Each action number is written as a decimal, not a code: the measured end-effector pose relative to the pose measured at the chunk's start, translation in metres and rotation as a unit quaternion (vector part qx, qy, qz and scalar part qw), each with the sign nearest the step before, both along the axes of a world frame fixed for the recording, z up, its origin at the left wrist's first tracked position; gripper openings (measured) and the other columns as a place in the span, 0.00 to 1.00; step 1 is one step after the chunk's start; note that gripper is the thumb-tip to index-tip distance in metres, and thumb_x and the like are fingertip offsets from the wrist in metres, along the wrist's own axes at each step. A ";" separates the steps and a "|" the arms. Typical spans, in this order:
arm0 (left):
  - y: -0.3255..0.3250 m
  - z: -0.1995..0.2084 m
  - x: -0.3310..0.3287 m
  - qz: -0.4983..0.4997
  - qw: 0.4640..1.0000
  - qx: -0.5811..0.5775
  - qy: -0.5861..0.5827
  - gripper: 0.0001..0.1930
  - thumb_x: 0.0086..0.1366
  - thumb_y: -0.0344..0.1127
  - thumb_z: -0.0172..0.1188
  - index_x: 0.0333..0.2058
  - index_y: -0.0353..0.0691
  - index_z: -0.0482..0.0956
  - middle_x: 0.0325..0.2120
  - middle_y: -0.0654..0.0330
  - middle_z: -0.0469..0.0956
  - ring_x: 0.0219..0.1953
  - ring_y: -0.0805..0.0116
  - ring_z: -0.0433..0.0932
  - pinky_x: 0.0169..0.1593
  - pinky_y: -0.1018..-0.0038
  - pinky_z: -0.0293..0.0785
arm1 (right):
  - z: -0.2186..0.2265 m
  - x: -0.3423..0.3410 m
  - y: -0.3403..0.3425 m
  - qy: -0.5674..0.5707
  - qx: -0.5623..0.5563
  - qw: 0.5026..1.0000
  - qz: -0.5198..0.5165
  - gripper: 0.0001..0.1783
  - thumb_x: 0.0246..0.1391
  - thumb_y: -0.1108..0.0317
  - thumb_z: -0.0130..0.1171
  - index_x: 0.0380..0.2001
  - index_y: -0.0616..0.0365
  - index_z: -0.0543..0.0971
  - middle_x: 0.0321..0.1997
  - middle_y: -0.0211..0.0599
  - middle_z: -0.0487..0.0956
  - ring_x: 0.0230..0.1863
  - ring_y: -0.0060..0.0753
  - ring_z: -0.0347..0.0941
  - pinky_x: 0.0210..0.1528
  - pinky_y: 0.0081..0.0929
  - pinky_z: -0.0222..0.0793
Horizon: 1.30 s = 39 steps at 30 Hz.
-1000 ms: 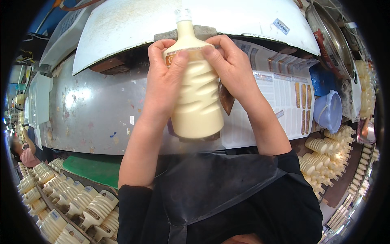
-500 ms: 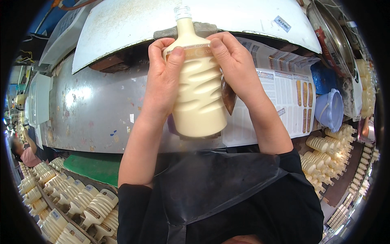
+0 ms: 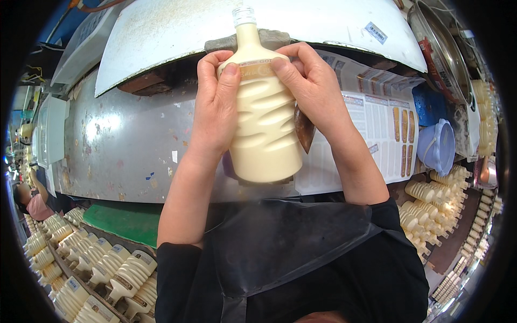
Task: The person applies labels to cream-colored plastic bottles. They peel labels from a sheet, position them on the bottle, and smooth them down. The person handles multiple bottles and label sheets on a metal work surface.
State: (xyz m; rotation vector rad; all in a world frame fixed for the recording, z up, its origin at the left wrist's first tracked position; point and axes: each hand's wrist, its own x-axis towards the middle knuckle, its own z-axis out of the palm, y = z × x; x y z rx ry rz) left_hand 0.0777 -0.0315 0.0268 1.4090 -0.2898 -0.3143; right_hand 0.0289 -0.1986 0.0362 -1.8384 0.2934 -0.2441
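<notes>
A cream-coloured bottle (image 3: 265, 129) with swirling ridges lies in front of me, its clear threaded neck pointing away. Around its shoulder runs a gold label strip (image 3: 254, 72). My left hand (image 3: 218, 89) grips the shoulder's left side, thumb on the label's left end. On the right side, my right hand (image 3: 309, 81) is closed round the shoulder, its thumb pressing the strip. A grey padded rest (image 3: 222, 44) sits under the bottle's neck. Beside the bottle's right flank is a brown pointed piece (image 3: 304, 129), partly hidden by my right hand.
Label sheets (image 3: 385, 129) cover the metal table's (image 3: 129, 129) right part. Beyond is a white board (image 3: 177, 27). A lilac bucket (image 3: 439, 145) stands at right. Similar bottles crowd racks at lower left (image 3: 132, 272) and right (image 3: 431, 202). Another person (image 3: 37, 204) is at far left.
My right thumb has slid slightly left along the label, and the bottle has turned or shifted a little. My left hand keeps nearly the same place.
</notes>
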 end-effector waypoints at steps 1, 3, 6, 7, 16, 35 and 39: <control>0.000 0.000 0.000 -0.001 1.000 -0.001 -0.004 0.17 0.79 0.43 0.46 0.57 0.37 0.63 0.48 0.57 0.69 0.49 0.74 0.68 0.55 0.76 0.69 | 0.000 0.000 0.000 0.001 -0.002 1.000 0.003 0.22 0.61 0.51 0.61 0.44 0.61 0.78 0.28 0.36 0.80 0.31 0.31 0.77 0.37 0.31 0.72; 0.000 -0.001 0.001 -0.004 1.000 -0.008 -0.002 0.17 0.79 0.43 0.46 0.57 0.37 0.63 0.48 0.58 0.69 0.50 0.74 0.67 0.55 0.76 0.68 | 0.000 0.000 0.000 0.000 -0.006 1.000 0.000 0.22 0.62 0.51 0.61 0.44 0.61 0.78 0.28 0.36 0.80 0.31 0.31 0.77 0.38 0.31 0.73; 0.000 -0.002 0.000 -0.005 1.000 -0.009 -0.001 0.17 0.80 0.43 0.46 0.57 0.37 0.63 0.48 0.58 0.69 0.49 0.74 0.67 0.55 0.76 0.68 | 0.000 0.000 0.000 -0.007 -0.007 1.000 0.000 0.22 0.62 0.51 0.60 0.44 0.61 0.78 0.28 0.38 0.81 0.32 0.31 0.77 0.39 0.31 0.73; 0.000 -0.002 0.000 -0.003 1.000 -0.004 0.000 0.17 0.80 0.43 0.46 0.57 0.37 0.63 0.48 0.58 0.69 0.50 0.74 0.67 0.55 0.76 0.68 | 0.000 0.000 0.000 -0.011 -0.007 1.000 0.000 0.22 0.62 0.52 0.60 0.44 0.62 0.78 0.29 0.39 0.81 0.32 0.31 0.78 0.39 0.31 0.73; 0.001 0.002 -0.006 0.002 0.999 0.039 0.006 0.27 0.75 0.48 0.55 0.60 0.36 0.58 0.51 0.53 0.70 0.53 0.69 0.70 0.57 0.73 0.71 | -0.002 -0.005 -0.007 0.019 0.189 0.981 0.041 0.21 0.72 0.55 0.52 0.55 0.60 0.77 0.29 0.20 0.74 0.26 0.09 0.62 0.29 0.11 0.61; -0.001 -0.007 -0.004 -0.013 0.998 -0.029 0.048 0.27 0.74 0.45 0.55 0.62 0.35 0.58 0.53 0.52 0.72 0.54 0.68 0.75 0.56 0.70 0.76 | -0.014 -0.002 -0.005 -0.019 0.170 0.983 0.062 0.18 0.68 0.60 0.56 0.52 0.62 0.76 0.44 0.32 0.81 0.42 0.16 0.76 0.45 0.18 0.73; 0.000 -0.007 -0.004 -0.018 0.996 -0.059 0.069 0.29 0.72 0.45 0.60 0.61 0.36 0.57 0.53 0.53 0.71 0.52 0.71 0.72 0.57 0.73 0.73 | -0.009 -0.004 -0.003 -0.011 0.268 0.962 0.052 0.18 0.70 0.59 0.52 0.54 0.61 0.76 0.41 0.27 0.80 0.36 0.11 0.73 0.38 0.14 0.70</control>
